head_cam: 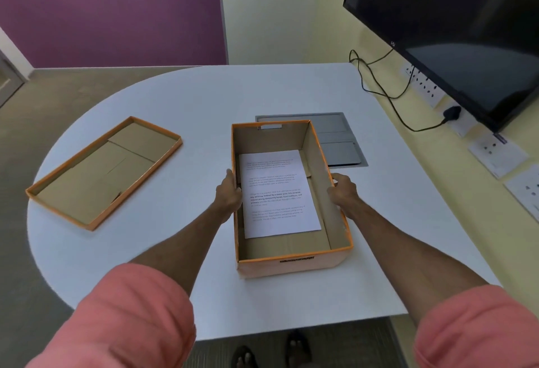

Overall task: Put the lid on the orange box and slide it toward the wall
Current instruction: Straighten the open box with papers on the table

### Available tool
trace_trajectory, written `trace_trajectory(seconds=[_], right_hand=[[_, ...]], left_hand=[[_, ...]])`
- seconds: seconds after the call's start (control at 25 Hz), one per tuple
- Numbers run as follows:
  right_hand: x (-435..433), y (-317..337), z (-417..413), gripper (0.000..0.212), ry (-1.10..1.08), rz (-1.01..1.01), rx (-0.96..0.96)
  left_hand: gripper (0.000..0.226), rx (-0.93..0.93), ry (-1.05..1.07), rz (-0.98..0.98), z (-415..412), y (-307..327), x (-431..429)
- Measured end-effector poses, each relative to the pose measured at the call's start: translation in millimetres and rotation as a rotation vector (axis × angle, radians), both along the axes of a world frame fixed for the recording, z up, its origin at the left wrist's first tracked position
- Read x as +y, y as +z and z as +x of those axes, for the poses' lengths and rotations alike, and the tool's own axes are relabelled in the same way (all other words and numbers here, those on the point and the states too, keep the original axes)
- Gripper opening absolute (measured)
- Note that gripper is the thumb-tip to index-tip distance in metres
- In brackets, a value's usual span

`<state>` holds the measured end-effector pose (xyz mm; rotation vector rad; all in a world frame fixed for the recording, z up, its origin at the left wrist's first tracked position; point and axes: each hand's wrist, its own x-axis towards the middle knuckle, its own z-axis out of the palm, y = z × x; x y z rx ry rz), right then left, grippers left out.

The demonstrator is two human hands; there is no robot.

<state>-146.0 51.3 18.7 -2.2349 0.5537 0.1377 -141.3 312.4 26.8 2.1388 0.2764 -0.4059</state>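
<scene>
A white desk (204, 99) with a rounded left end carries everything, and a dark wall screen (455, 32) at upper right bears a small logo on its lower bezel, too small to read. The orange box (291, 265) stands open at the desk's middle, just in front of a grey hatch (341, 148), with a dark printed label on its near wall, blurred past reading; the left hand (229, 192) and right hand (342, 189) are clamped on its long sides. The lid (102, 172) lies upturned well to the left, and a printed sheet (277, 195) rests inside the box, only scraps such as "way of living" legible.
</scene>
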Motion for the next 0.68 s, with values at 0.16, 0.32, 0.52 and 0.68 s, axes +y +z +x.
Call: trace_trajectory(seconds=[0.16, 0.32, 0.52, 0.68], right_hand=[[5.7, -9.2, -16.0, 0.038, -0.001, -0.043, 0.031], [9.0, -17.7, -24.0, 0.041, -0.008, -0.040, 0.061], [11.4, -22.3, -27.7, 0.045, -0.021, -0.014, 0.068], [11.2, -23.9, -28.9, 0.045, -0.009, -0.029, 0.081]], left_hand=[[0.060, 0.022, 0.001, -0.008, -16.9, -11.4, 4.4], [0.064, 0.041, 0.056, -0.018, -29.2, -19.0, 2.0], [0.065, 0.037, 0.073, -0.007, -34.6, -23.4, 1.2], [0.065, 0.019, 0.073, 0.011, -34.4, -22.9, -1.0]])
